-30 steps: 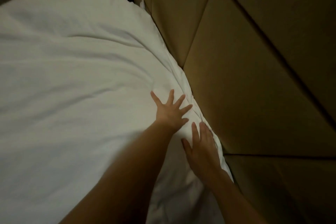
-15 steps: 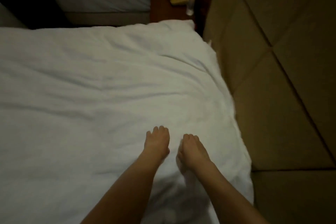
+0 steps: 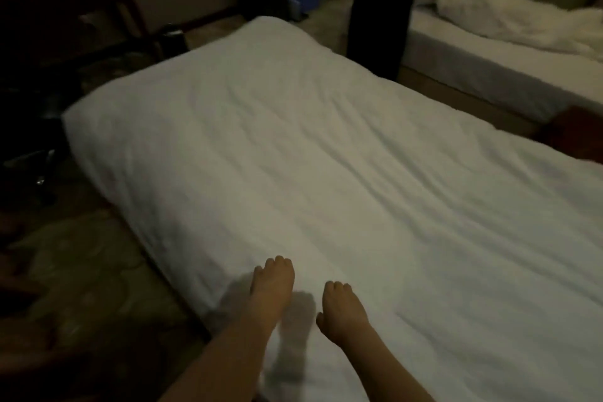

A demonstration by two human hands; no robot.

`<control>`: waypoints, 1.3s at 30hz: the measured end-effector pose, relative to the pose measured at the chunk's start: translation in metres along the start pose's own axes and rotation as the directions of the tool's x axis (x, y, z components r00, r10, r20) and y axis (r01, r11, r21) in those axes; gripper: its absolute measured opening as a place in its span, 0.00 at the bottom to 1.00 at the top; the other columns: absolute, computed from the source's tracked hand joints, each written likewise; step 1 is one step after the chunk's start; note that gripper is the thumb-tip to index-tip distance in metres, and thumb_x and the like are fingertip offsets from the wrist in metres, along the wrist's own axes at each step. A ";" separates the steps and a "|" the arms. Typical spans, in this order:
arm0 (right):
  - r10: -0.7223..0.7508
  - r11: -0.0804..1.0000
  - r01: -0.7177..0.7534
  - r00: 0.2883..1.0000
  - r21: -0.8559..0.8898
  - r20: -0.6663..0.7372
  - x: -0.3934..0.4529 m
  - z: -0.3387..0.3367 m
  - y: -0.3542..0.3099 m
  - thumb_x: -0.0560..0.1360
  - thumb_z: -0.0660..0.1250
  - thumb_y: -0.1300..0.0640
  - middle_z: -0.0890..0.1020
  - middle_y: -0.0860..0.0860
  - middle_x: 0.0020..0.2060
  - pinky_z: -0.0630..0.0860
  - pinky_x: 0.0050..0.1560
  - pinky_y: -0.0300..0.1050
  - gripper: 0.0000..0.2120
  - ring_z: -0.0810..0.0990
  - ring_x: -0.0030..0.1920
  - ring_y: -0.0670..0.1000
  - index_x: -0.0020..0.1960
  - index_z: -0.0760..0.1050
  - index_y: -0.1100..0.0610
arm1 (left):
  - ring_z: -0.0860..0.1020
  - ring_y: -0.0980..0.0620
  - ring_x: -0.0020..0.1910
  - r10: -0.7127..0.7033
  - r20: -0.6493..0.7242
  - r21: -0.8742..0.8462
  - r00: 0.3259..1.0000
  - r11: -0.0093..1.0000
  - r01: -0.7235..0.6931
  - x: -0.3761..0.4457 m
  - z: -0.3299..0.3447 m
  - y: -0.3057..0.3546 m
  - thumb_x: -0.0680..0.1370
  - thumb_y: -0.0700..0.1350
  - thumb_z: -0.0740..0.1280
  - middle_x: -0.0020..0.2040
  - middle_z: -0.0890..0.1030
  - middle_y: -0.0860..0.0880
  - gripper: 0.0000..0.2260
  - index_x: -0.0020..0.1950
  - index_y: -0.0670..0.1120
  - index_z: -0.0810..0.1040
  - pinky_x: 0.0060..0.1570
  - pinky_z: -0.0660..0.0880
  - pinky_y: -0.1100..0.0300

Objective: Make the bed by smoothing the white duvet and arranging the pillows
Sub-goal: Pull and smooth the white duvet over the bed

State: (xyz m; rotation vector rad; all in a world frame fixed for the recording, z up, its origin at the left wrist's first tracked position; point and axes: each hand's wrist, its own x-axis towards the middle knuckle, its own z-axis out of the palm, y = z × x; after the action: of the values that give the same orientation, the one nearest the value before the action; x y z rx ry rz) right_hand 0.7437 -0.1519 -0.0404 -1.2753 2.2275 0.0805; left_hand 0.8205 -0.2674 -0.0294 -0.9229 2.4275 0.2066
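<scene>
Fingers, left hand: curled under at the knuckles, tips tucked against the duvet; whether they pinch cloth or only press cannot be told from this angle.
Fingers, right hand: likewise bent, knuckles up, thumb out to the side; a grip on the fabric cannot be confirmed.
Hands together: side by side and a little apart, both resting on the duvet near its left edge.
Floor: dark patterned carpet along the left of the bed.
Chair: dark wooden, far left, well apart from the bed.
Duvet: white, spread over the whole bed, running away from the hands toward the far corner; shallow creases lie diagonally across its middle and right part.
Pillows: none visible on this bed.
Other person: standing beyond the far side, dark trousers and white top, at a second bed.
Second bed: upper right, with a crumpled white heap of bedding on it.
Step in hand: smoothing the duvet, judged from both hands lying on the cover with wrinkles ahead of them.
Progress: cover looks mostly laid out; pillows not yet arranged.
Next move calls for: flat palms sweeping outward along the creases toward the right, pressing lightly so the cloth does not bunch.
</scene>
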 end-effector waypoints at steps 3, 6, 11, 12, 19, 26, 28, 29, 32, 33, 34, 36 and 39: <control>-0.128 0.991 0.127 0.992 -0.047 -0.020 0.057 -0.024 -0.123 0.79 0.58 0.56 0.71 0.58 0.61 0.67 0.60 0.45 0.15 0.69 0.61 0.56 0.63 0.65 0.62 | 0.68 0.46 0.66 -0.124 -0.017 -0.077 0.992 0.989 0.123 0.002 -0.013 -0.120 0.80 0.40 0.59 0.67 0.68 0.44 0.16 0.68 0.42 0.65 0.64 0.67 0.54; -0.217 0.973 0.215 0.976 -0.081 -0.025 0.104 -0.041 -0.220 0.78 0.59 0.57 0.72 0.58 0.59 0.68 0.57 0.44 0.14 0.69 0.60 0.56 0.61 0.66 0.62 | 0.69 0.46 0.66 -0.212 -0.004 -0.158 0.977 0.965 0.209 0.007 -0.024 -0.226 0.80 0.42 0.61 0.67 0.68 0.44 0.17 0.68 0.43 0.66 0.64 0.67 0.55; -0.263 0.940 0.268 0.963 -0.213 0.050 0.177 -0.065 -0.313 0.78 0.59 0.58 0.71 0.60 0.61 0.69 0.58 0.46 0.16 0.69 0.61 0.58 0.63 0.65 0.64 | 0.68 0.44 0.67 -0.299 0.015 -0.291 0.954 0.912 0.290 0.025 -0.036 -0.360 0.78 0.42 0.62 0.66 0.70 0.43 0.17 0.67 0.42 0.69 0.65 0.65 0.52; -0.270 0.932 0.275 0.961 -0.235 0.056 0.196 -0.069 -0.331 0.78 0.59 0.58 0.71 0.60 0.61 0.69 0.59 0.46 0.16 0.69 0.61 0.58 0.63 0.65 0.64 | 0.68 0.44 0.67 -0.308 0.015 -0.287 0.951 0.910 0.299 0.031 -0.039 -0.384 0.78 0.42 0.63 0.67 0.69 0.43 0.18 0.67 0.42 0.68 0.65 0.65 0.52; -0.364 0.884 0.357 0.931 -0.301 0.036 0.371 -0.131 -0.476 0.78 0.58 0.59 0.72 0.59 0.59 0.69 0.57 0.45 0.14 0.70 0.60 0.57 0.61 0.67 0.63 | 0.68 0.44 0.68 -0.377 0.004 -0.302 0.926 0.883 0.360 0.143 -0.092 -0.572 0.78 0.42 0.63 0.68 0.68 0.42 0.20 0.69 0.42 0.67 0.67 0.66 0.52; -0.430 0.846 0.394 0.902 -0.360 -0.023 0.541 -0.231 -0.624 0.77 0.59 0.60 0.73 0.58 0.58 0.70 0.55 0.45 0.13 0.71 0.59 0.56 0.60 0.68 0.63 | 0.73 0.45 0.61 -0.468 -0.001 -0.484 0.884 0.773 0.409 0.254 -0.189 -0.753 0.77 0.42 0.65 0.62 0.74 0.44 0.16 0.64 0.44 0.72 0.58 0.71 0.54; -0.450 0.834 0.413 0.893 -0.366 -0.016 0.580 -0.242 -0.666 0.78 0.59 0.60 0.73 0.57 0.58 0.70 0.55 0.44 0.12 0.71 0.59 0.56 0.59 0.68 0.62 | 0.71 0.44 0.64 -0.474 0.024 -0.440 0.880 0.785 0.435 0.273 -0.198 -0.804 0.77 0.42 0.63 0.64 0.72 0.44 0.17 0.65 0.43 0.70 0.62 0.68 0.52; -0.458 0.827 0.425 0.889 -0.369 -0.004 0.599 -0.245 -0.687 0.78 0.59 0.60 0.73 0.57 0.58 0.70 0.55 0.43 0.12 0.71 0.59 0.56 0.59 0.68 0.62 | 0.69 0.44 0.65 -0.476 0.032 -0.424 0.879 0.790 0.443 0.286 -0.200 -0.830 0.77 0.41 0.63 0.65 0.71 0.44 0.17 0.66 0.43 0.69 0.64 0.67 0.51; -0.445 0.832 0.427 0.895 -0.355 0.034 0.655 -0.242 -0.745 0.78 0.59 0.59 0.73 0.58 0.58 0.70 0.56 0.45 0.12 0.71 0.59 0.56 0.60 0.68 0.63 | 0.69 0.45 0.64 -0.452 0.038 -0.406 0.891 0.808 0.427 0.332 -0.202 -0.906 0.77 0.43 0.62 0.65 0.71 0.44 0.17 0.66 0.45 0.68 0.63 0.66 0.51; -0.422 0.840 0.411 0.905 -0.354 0.049 0.675 -0.239 -0.764 0.78 0.59 0.59 0.73 0.58 0.58 0.70 0.55 0.45 0.12 0.71 0.59 0.57 0.60 0.68 0.62 | 0.69 0.45 0.64 -0.433 0.040 -0.393 0.900 0.821 0.413 0.349 -0.202 -0.931 0.77 0.44 0.62 0.65 0.70 0.44 0.18 0.67 0.44 0.68 0.63 0.66 0.51; -0.395 0.853 0.388 0.917 -0.349 0.055 0.697 -0.234 -0.782 0.78 0.60 0.59 0.73 0.58 0.58 0.70 0.55 0.46 0.12 0.71 0.58 0.57 0.59 0.68 0.62 | 0.69 0.45 0.65 -0.412 0.050 -0.373 0.910 0.837 0.400 0.368 -0.201 -0.958 0.77 0.43 0.63 0.66 0.70 0.44 0.19 0.68 0.44 0.67 0.63 0.66 0.51; -0.334 0.891 0.332 0.941 -0.310 0.049 0.740 -0.221 -0.822 0.77 0.60 0.61 0.74 0.58 0.56 0.70 0.54 0.46 0.11 0.72 0.56 0.56 0.59 0.69 0.62 | 0.68 0.44 0.66 -0.345 0.070 -0.309 0.936 0.885 0.349 0.408 -0.195 -1.009 0.77 0.41 0.64 0.66 0.69 0.43 0.20 0.69 0.43 0.66 0.65 0.65 0.52; -0.239 0.945 0.240 0.970 -0.222 0.035 0.803 -0.204 -0.881 0.77 0.60 0.61 0.74 0.58 0.56 0.70 0.55 0.45 0.12 0.73 0.55 0.55 0.59 0.69 0.61 | 0.68 0.45 0.66 -0.219 0.107 -0.248 0.970 0.939 0.239 0.474 -0.187 -1.073 0.77 0.40 0.63 0.66 0.70 0.43 0.19 0.69 0.43 0.67 0.66 0.65 0.51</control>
State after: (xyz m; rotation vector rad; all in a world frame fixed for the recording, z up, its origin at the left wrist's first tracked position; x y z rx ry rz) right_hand 1.0571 -1.3194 -0.0773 -1.6560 2.0832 0.2506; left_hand 1.1469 -1.4088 -0.0743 -1.2793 2.2312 0.4740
